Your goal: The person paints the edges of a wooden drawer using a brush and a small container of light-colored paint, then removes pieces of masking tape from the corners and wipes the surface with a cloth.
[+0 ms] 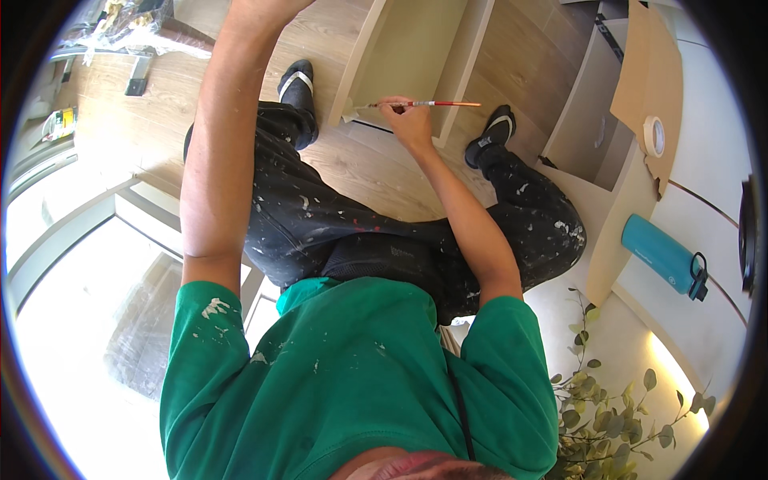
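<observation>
My right hand (410, 124) is closed round a thin paintbrush (448, 103) with a red and orange handle. The brush lies level, its bristle end pointing left at the near left corner of a cream drawer-like box (384, 60) on the floor between my feet. Whether the bristles touch the box I cannot tell. My left arm reaches up past the box's left side. Only the back part of my left hand (268, 8) shows at the top edge, and its fingers are out of the picture.
An open cabinet (588, 144) stands at the right. Near it lie brown cardboard (640, 72), a roll of tape (654, 137) and a teal bottle (662, 253). A leafy plant (612, 416) is at lower right. Clear plastic wrapping (128, 28) lies at upper left.
</observation>
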`<state>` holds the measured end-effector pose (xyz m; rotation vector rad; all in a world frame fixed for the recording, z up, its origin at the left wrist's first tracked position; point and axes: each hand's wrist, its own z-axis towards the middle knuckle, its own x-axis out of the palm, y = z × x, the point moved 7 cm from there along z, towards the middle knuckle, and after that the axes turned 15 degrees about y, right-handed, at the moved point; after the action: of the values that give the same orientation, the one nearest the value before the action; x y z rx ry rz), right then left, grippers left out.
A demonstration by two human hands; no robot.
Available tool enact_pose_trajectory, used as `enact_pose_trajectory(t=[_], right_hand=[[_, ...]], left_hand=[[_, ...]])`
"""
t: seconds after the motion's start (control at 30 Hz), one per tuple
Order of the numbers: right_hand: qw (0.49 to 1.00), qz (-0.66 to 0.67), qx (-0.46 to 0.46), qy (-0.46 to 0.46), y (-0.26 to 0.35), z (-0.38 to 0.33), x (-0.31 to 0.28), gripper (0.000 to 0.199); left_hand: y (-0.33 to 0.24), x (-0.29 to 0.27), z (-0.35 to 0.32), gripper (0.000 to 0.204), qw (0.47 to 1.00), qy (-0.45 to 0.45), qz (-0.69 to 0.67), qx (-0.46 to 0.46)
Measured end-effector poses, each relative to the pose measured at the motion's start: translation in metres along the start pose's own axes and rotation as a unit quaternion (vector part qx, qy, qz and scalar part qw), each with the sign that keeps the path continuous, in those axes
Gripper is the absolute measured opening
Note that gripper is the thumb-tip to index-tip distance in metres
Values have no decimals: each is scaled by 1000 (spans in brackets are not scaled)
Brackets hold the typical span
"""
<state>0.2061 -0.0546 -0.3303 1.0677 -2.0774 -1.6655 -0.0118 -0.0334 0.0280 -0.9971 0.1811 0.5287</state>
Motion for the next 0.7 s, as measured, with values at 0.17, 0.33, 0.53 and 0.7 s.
enact_pose_trajectory(t=[0.17,0.33,0.53,0.7], right_hand=[[1000,-22,-7,14,-12,1,1,21],[995,76,-22,-55,10,9,-50,16],[938,243,-182,-168,138,-16,-183,11],[928,208,-264,-159,232,-60,-254,16]], left_hand=[[15,4,5,95,998,13,-58,24],[9,4,1,91,999,-5,-33,6],[4,8,1,97,998,29,-33,-42],[-3,13,2,99,995,40,-70,-55]])
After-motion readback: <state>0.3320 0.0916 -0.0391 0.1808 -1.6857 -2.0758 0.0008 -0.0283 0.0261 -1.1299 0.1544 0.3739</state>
